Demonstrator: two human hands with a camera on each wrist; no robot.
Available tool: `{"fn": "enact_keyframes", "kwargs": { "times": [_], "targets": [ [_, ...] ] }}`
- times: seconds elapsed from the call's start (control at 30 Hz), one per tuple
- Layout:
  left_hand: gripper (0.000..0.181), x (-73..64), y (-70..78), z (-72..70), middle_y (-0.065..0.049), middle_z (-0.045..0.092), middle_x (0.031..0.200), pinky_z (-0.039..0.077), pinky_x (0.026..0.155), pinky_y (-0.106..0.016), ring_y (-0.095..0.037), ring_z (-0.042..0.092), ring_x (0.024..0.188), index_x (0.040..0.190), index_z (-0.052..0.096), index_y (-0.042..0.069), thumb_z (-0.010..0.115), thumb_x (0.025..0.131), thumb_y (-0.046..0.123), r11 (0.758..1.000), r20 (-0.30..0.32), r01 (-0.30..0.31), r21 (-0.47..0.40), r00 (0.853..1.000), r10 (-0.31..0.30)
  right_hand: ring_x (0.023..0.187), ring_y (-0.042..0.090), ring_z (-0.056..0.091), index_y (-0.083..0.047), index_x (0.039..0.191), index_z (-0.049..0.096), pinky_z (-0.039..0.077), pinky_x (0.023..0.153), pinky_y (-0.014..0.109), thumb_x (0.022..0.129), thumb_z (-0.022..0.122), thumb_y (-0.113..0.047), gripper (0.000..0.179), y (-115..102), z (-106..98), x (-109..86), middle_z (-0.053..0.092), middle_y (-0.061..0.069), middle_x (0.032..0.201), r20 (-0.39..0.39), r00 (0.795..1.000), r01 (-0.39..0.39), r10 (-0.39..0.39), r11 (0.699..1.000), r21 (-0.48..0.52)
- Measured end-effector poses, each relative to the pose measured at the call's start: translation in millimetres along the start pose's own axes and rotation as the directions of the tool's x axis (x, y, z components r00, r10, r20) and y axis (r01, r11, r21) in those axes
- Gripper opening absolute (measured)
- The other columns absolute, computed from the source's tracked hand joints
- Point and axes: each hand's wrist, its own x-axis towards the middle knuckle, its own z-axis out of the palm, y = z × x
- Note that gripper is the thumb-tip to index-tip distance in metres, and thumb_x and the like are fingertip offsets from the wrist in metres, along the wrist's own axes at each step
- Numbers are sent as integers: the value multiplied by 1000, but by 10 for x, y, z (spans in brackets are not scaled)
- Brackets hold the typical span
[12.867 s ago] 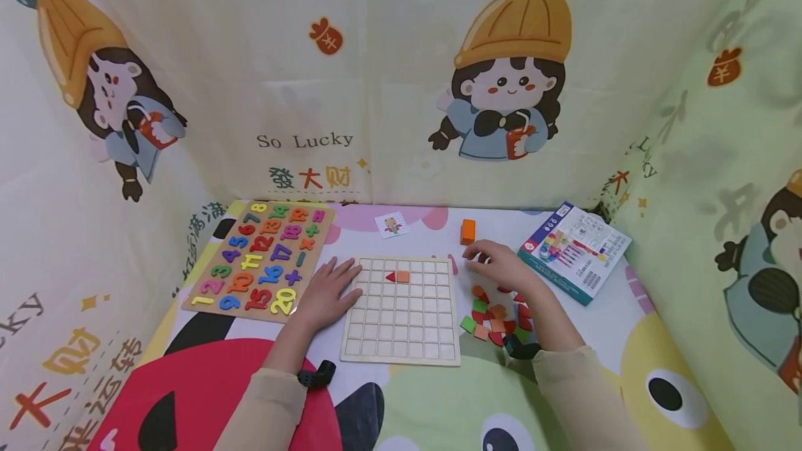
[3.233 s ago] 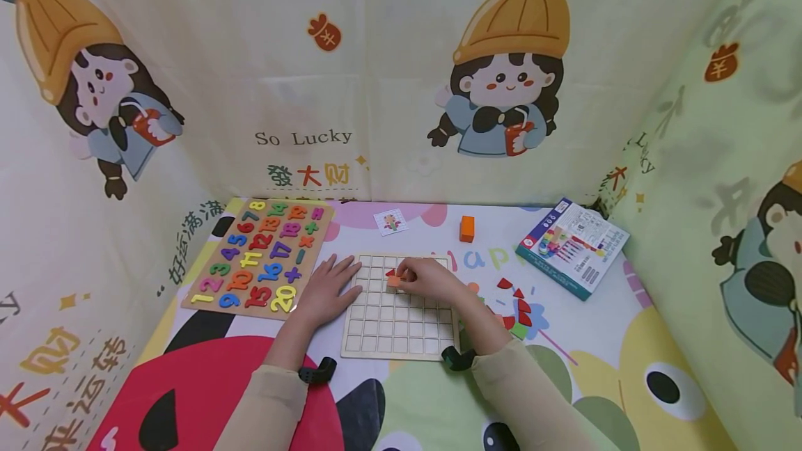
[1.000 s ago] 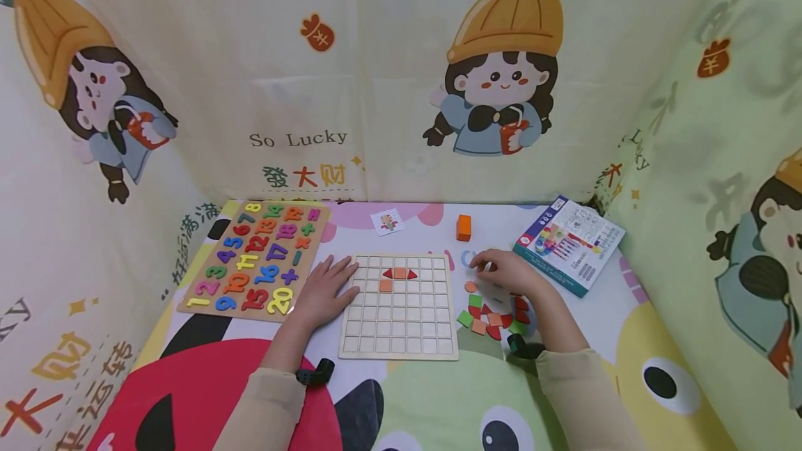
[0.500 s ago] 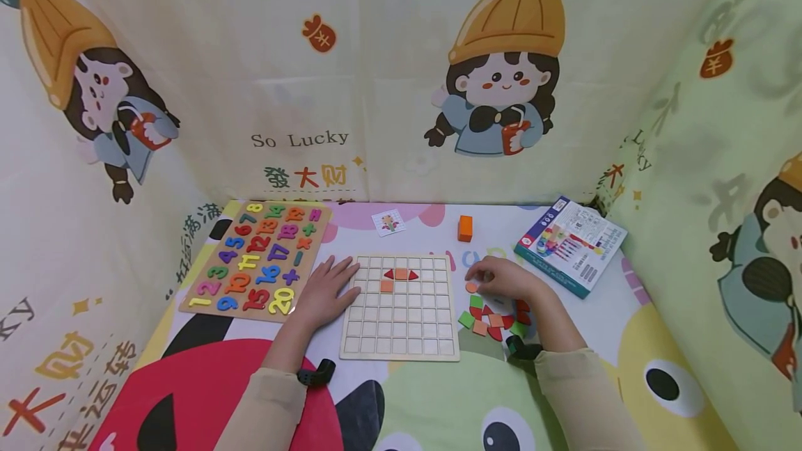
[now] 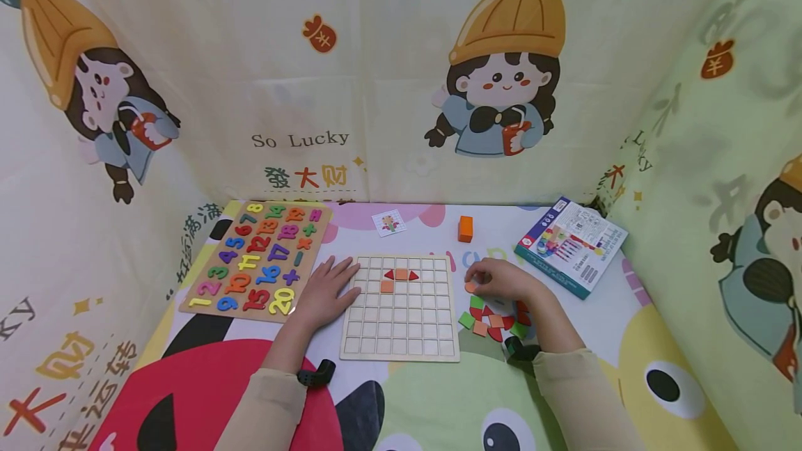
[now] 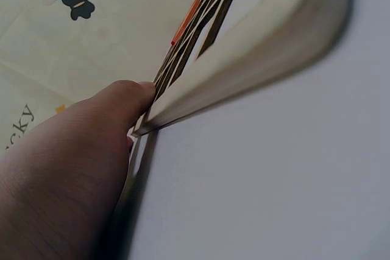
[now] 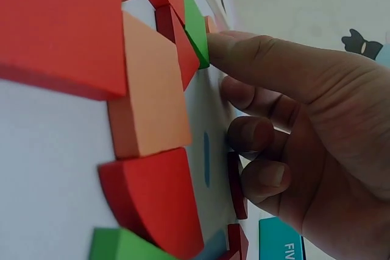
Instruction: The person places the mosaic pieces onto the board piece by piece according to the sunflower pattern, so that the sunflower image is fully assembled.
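A pale wooden grid board lies mid-table. Near its top sit an orange square between two small red triangles, and a second orange square one row lower. My left hand rests at the board's left edge with fingers spread; the left wrist view shows its thumb against that edge. Right of the board, my right hand has thumb and curled fingers at an orange round piece, pinching it and partly hiding it. Below that hand lie loose red, green and orange blocks.
A number puzzle board lies at the left. Toward the back are a small picture card and an upright orange block. A teal-edged box lies at back right. Printed cloth walls enclose the table.
A second red triangle and a lower orange square have joined the board since the oldest frame. My right hand went to the board, came back right and lowered onto the orange round piece. My left hand stayed.
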Motion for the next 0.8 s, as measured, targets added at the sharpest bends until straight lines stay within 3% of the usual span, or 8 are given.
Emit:
{"fn": "enact_keyframes", "kwargs": {
  "times": [0.33, 0.8],
  "targets": [
    [60, 4, -15, 11, 2, 34, 161, 12, 126, -54, -34, 16, 154, 151, 43, 28, 52, 97, 53, 1000, -5, -4, -4, 1000, 4, 87, 16, 54, -27, 105, 66, 48, 72, 28, 88, 74, -29, 19, 29, 14, 16, 58, -1, 85, -2, 1000, -7, 7, 1000, -17],
    [61, 3, -8, 5, 2, 34, 161, 12, 125, -55, -35, 15, 154, 151, 42, 28, 52, 97, 54, 1000, -2, -3, -6, 1000, 3, 86, 17, 55, -24, 99, 66, 49, 72, 29, 89, 73, -32, 15, -3, 8, -16, 60, -1, 84, -36, 999, -31, 32, 999, 19]
  ]
}}
